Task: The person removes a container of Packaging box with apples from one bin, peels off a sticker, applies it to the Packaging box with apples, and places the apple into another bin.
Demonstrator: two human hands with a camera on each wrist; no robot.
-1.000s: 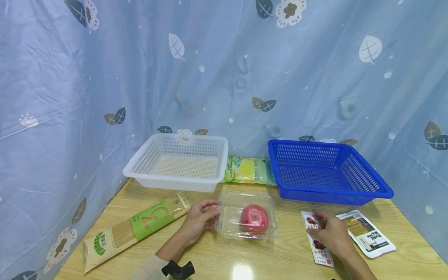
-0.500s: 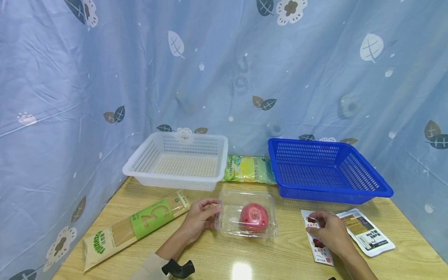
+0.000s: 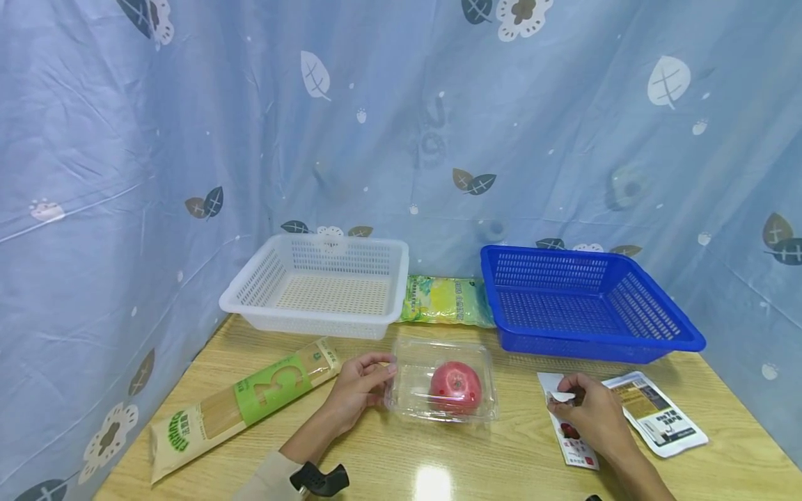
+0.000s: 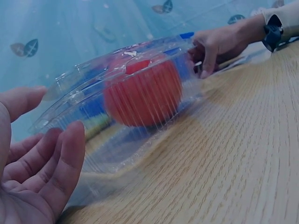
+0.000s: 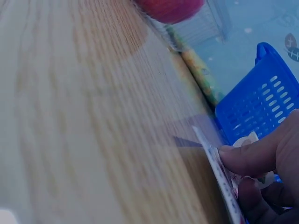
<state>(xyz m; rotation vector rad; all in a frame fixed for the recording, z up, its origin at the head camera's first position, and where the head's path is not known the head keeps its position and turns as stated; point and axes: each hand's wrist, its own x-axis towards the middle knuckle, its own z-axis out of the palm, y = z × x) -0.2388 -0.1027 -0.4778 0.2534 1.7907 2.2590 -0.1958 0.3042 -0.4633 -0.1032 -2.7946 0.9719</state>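
My left hand (image 3: 362, 390) grips the left edge of a clear plastic clamshell box (image 3: 410, 376). In the left wrist view the thumb is at the lid's rim and the fingers lie along the side wall. Inside the box sits a round red fruit (image 3: 456, 387). To the right, my right hand (image 3: 592, 414) pinches a white flap lifted from a narrow sheet of stickers (image 3: 579, 452) with red fruit pictures. The right wrist view shows the sheet (image 5: 219, 175) edge-on, close under thumb and fingers; part of it is hidden behind them.
A white basket (image 3: 313, 325) and a blue basket (image 3: 583, 346) stand at the back, with a yellow-green packet (image 3: 446, 300) between them. A long noodle packet (image 3: 244, 403) lies left; a white-and-brown pouch (image 3: 664, 421) lies right of the sheet.
A white flap now shows lifted at my right fingertips, where the sheet's upper picture was flat before. My left hand and the box have stayed put.
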